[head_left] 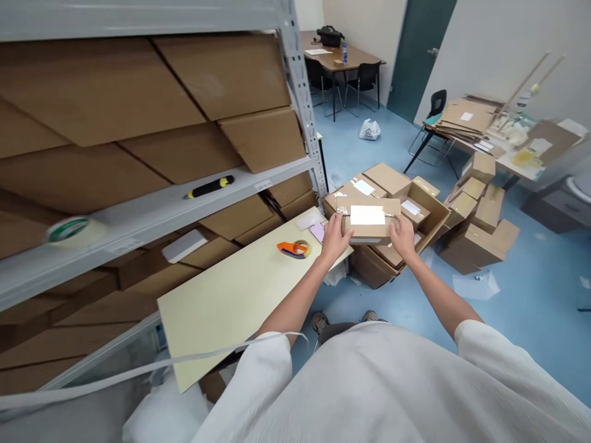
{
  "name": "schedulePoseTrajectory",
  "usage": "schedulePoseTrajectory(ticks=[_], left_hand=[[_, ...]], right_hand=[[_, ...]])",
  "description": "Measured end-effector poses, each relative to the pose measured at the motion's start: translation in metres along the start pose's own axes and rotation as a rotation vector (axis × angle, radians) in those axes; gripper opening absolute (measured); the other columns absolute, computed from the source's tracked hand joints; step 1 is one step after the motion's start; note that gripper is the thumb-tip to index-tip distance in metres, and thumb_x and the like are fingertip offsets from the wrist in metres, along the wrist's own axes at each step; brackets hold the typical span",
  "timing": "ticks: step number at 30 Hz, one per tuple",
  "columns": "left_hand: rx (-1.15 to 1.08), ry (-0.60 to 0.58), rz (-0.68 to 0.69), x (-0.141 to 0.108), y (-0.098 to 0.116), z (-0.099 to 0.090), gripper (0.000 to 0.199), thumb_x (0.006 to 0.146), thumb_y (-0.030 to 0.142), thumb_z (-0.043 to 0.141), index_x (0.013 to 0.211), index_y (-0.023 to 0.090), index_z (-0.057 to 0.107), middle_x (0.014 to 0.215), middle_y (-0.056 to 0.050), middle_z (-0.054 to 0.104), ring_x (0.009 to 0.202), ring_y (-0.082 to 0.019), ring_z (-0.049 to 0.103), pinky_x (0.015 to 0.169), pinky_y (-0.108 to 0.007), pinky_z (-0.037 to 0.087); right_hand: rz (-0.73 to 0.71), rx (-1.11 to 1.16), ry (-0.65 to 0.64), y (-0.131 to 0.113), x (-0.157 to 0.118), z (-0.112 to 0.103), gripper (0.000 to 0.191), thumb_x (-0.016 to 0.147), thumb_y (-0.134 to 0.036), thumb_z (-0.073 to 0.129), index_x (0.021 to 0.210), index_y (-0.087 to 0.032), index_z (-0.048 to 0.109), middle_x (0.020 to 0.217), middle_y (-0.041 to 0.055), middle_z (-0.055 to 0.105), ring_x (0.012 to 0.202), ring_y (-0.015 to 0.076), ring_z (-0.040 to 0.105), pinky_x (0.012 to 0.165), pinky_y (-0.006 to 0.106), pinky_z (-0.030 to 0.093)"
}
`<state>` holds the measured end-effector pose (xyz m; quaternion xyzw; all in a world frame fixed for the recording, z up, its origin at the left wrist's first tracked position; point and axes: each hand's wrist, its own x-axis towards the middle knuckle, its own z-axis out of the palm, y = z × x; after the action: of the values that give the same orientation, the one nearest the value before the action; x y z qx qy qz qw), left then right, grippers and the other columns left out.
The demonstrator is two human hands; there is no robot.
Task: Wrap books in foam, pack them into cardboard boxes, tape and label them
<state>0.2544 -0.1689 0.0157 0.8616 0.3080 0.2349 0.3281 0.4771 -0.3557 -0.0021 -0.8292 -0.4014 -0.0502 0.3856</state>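
Between my two hands is a small taped cardboard box (342, 203) with a white label (367, 215) on its top. My left hand (335, 237) grips its left end and my right hand (402, 235) grips its right end, with the thumbs on the near side. The box is above a large open carton (427, 224) on the floor, which holds several smaller boxes (386, 178), some with white labels. Just left of my left hand, a purple phone-like item (317, 231) lies on the pale table. Whether the held box touches those below, I cannot tell.
An orange tape dispenser (293, 248) lies on the pale table (221, 301). Grey shelving (258, 179) packed with cartons is at left, bearing a black-and-yellow cutter (210, 187) and a tape roll (76, 232). More cartons (480, 243) stand on the floor at right.
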Motion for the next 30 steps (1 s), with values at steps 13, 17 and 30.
schedulePoseTrajectory(ticks=[13,17,30], left_hand=[[-0.111,-0.230,0.225,0.123,0.065,0.100,0.081,0.099,0.032,0.068,0.173,0.027,0.036,0.181,-0.011,0.036,0.170,-0.036,0.028,0.137,-0.057,0.030],[-0.145,-0.313,0.279,0.160,0.066,0.126,0.081,0.098,0.030,0.069,0.173,0.026,0.038,0.180,-0.011,0.038,0.170,-0.034,0.028,0.138,-0.056,0.029],[-0.181,-0.631,0.312,0.230,0.032,0.195,0.072,0.095,0.020,0.066,0.165,0.026,0.049,0.177,-0.011,0.043,0.167,-0.033,0.035,0.135,-0.054,0.037]], right_hand=[[0.243,-0.083,0.210,0.083,0.027,-0.073,0.050,0.105,-0.043,0.050,0.149,-0.022,0.061,0.154,0.0177,0.061,0.147,0.0338,0.053,0.124,0.056,0.044],[0.327,-0.120,0.261,0.098,0.035,-0.072,0.049,0.103,-0.042,0.052,0.147,-0.022,0.062,0.153,0.0182,0.061,0.147,0.0341,0.053,0.125,0.056,0.045],[0.613,-0.199,0.258,0.129,0.031,-0.036,0.050,0.097,-0.036,0.055,0.143,-0.020,0.065,0.146,0.0183,0.065,0.136,0.0327,0.060,0.119,0.053,0.050]])
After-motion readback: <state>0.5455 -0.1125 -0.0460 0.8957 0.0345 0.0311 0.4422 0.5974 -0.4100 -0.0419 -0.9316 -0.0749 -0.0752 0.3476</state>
